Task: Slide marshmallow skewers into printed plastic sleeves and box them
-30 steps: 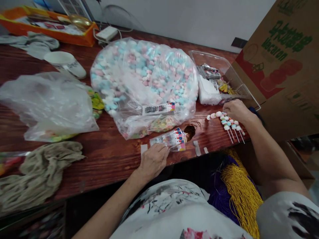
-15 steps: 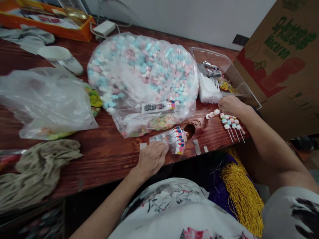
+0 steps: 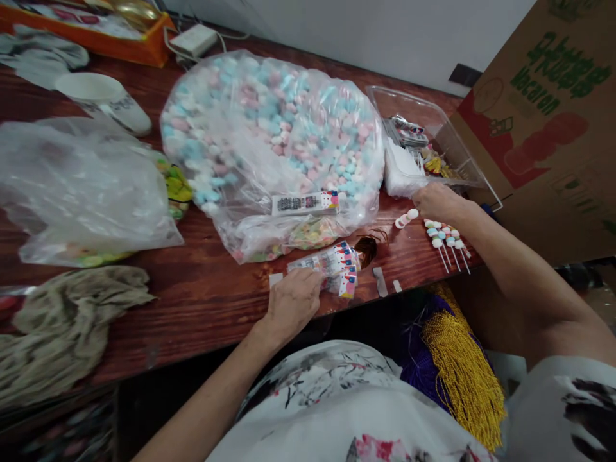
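At the table's front edge, my left hand (image 3: 296, 296) has its fingers curled down on a fanned stack of clear plastic bags with printed ends (image 3: 339, 260). My right hand (image 3: 439, 201) is closed at the right side, beside the clear tray. A marshmallow skewer (image 3: 407, 219) with a few pale pink and white pieces sticks out from its fingers, and the stick is hidden by the hand. Just below that wrist lie several finished marshmallow skewers (image 3: 443, 235), side by side. Brown twist ties (image 3: 366, 250) rest against the printed bags.
A big bag of pastel marshmallows (image 3: 279, 128) fills the table's middle, with a printed packet (image 3: 305, 203) on it. The clear tray (image 3: 474, 160) holds packets and white sticks. On the left are a plastic bag (image 3: 81, 186), mug (image 3: 103, 99) and cloth (image 3: 72, 321). A carton (image 3: 543, 141) stands right.
My right hand has shifted slightly left, and the marshmallow skewer has tilted more steeply. My left hand stays on the printed bags. The view has turned a little.
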